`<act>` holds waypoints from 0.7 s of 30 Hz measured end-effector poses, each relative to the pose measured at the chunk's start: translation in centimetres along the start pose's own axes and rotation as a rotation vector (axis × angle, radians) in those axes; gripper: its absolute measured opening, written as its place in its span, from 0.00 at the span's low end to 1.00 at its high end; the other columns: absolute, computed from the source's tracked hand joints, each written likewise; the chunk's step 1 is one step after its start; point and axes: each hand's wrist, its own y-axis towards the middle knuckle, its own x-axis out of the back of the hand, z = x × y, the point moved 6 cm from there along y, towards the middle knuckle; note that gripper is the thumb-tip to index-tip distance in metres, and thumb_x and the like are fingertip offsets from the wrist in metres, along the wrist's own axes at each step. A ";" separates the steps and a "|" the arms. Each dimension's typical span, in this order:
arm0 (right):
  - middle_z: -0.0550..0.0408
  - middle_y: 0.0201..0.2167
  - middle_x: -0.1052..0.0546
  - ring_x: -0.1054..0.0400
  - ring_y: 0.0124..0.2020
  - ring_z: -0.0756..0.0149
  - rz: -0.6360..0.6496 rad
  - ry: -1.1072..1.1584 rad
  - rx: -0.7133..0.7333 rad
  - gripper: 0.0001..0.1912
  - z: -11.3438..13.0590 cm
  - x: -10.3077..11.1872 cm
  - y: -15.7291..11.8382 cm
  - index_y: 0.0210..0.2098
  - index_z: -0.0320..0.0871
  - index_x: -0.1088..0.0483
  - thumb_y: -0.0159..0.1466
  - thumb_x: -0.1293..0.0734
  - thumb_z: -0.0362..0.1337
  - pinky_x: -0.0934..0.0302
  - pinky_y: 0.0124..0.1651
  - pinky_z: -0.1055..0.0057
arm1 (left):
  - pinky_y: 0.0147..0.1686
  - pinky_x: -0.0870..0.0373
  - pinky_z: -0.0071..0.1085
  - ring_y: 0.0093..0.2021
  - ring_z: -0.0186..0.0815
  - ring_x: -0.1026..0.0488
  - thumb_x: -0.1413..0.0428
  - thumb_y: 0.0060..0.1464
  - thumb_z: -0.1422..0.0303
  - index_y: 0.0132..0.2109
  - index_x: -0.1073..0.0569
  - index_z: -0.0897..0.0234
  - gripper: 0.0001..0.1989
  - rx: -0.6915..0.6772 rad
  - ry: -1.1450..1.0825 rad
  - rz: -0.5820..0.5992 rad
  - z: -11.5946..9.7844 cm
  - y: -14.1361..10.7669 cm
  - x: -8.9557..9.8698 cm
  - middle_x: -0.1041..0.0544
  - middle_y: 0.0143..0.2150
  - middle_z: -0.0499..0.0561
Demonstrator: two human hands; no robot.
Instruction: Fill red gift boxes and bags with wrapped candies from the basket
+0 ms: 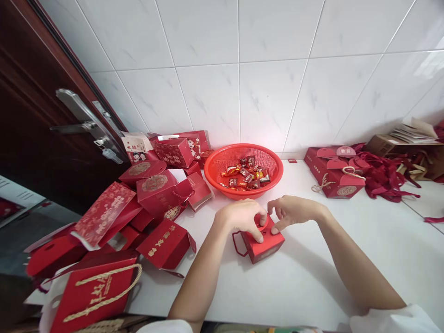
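Observation:
A small red gift box (265,248) rests on the white tabletop, with a dark red cord loop at its left side. My left hand (243,216) reaches over its top, fingers bent and closed around a raised red flap, the thumb against the lid. At the box's right side, my right hand (290,210) has its thumb on the top edge and its fingers curled at the far side. Behind my hands sits a red plastic basket (211,173) holding several wrapped candies (243,178).
Several red gift boxes (166,247) are heaped on the left, near a dark door (38,115). Gift boxes with rope handles (335,175) stand at the right beside a pile of dark red ribbons (385,178). A cardboard box (385,147) lies farther right. White tiles (270,101) cover the wall.

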 end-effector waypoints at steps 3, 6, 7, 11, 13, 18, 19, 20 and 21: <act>0.47 0.44 0.20 0.25 0.43 0.54 0.092 0.130 0.070 0.40 -1.1 -0.4 0.5 0.53 0.45 0.27 0.48 0.25 0.62 0.34 0.42 0.65 | 0.30 0.38 0.28 0.46 0.44 0.29 0.33 0.40 0.60 0.39 0.21 0.55 0.16 0.035 -0.016 -0.042 0.2 0.4 -0.3 0.27 0.42 0.50; 0.46 0.48 0.21 0.25 0.46 0.53 0.100 0.177 0.096 0.42 -1.7 -0.6 1.1 0.54 0.45 0.27 0.47 0.25 0.62 0.33 0.45 0.63 | 0.33 0.37 0.28 0.46 0.44 0.29 0.33 0.41 0.61 0.42 0.19 0.53 0.17 0.054 -0.027 -0.108 0.8 0.6 0.1 0.28 0.45 0.50; 0.46 0.47 0.21 0.26 0.47 0.52 0.098 0.186 0.102 0.40 -1.8 -0.6 1.3 0.52 0.44 0.26 0.48 0.25 0.62 0.34 0.46 0.63 | 0.33 0.36 0.28 0.46 0.44 0.29 0.33 0.41 0.61 0.42 0.19 0.53 0.17 0.052 -0.026 -0.122 1.0 0.6 0.2 0.27 0.45 0.50; 0.49 0.41 0.19 0.27 0.47 0.55 0.080 0.277 0.183 0.31 -1.7 -0.6 1.8 0.39 0.42 0.22 0.51 0.27 0.62 0.36 0.52 0.63 | 0.34 0.36 0.28 0.46 0.44 0.28 0.34 0.43 0.60 0.46 0.19 0.52 0.19 0.029 -0.037 -0.092 1.3 0.4 0.4 0.26 0.42 0.49; 0.51 0.39 0.20 0.28 0.44 0.58 0.088 0.360 0.237 0.29 -1.7 -0.6 2.1 0.37 0.41 0.23 0.52 0.27 0.61 0.37 0.52 0.64 | 0.32 0.35 0.27 0.44 0.44 0.27 0.35 0.44 0.57 0.49 0.19 0.51 0.23 0.069 -0.059 -0.045 1.6 0.2 0.3 0.25 0.43 0.50; 0.60 0.25 0.27 0.34 0.31 0.68 0.167 0.517 0.294 0.25 -1.9 -1.6 2.9 0.25 0.40 0.28 0.52 0.26 0.58 0.38 0.41 0.68 | 0.30 0.35 0.28 0.38 0.43 0.25 0.34 0.41 0.53 0.58 0.24 0.50 0.34 0.133 -0.089 0.039 1.9 -0.4 0.0 0.23 0.43 0.51; 0.61 0.23 0.28 0.36 0.29 0.69 0.169 0.577 0.292 0.25 -2.0 -1.7 3.0 0.23 0.40 0.30 0.51 0.25 0.57 0.39 0.39 0.69 | 0.31 0.34 0.28 0.39 0.43 0.25 0.33 0.40 0.54 0.58 0.24 0.50 0.34 0.126 -0.081 0.033 1.8 -0.4 0.1 0.23 0.45 0.51; 0.62 0.21 0.29 0.37 0.28 0.70 0.161 0.643 0.284 0.24 -2.0 -1.6 3.1 0.22 0.40 0.31 0.50 0.24 0.55 0.40 0.36 0.70 | 0.31 0.34 0.28 0.40 0.44 0.25 0.33 0.40 0.54 0.58 0.24 0.51 0.35 0.124 -0.074 0.024 1.8 -0.4 0.1 0.23 0.46 0.52; 0.64 0.20 0.30 0.38 0.26 0.72 0.146 0.708 0.275 0.24 -2.1 -1.5 3.2 0.21 0.40 0.32 0.48 0.23 0.53 0.41 0.35 0.71 | 0.32 0.33 0.29 0.40 0.44 0.25 0.33 0.39 0.54 0.58 0.25 0.51 0.36 0.129 -0.073 0.018 1.9 -0.4 0.2 0.23 0.48 0.52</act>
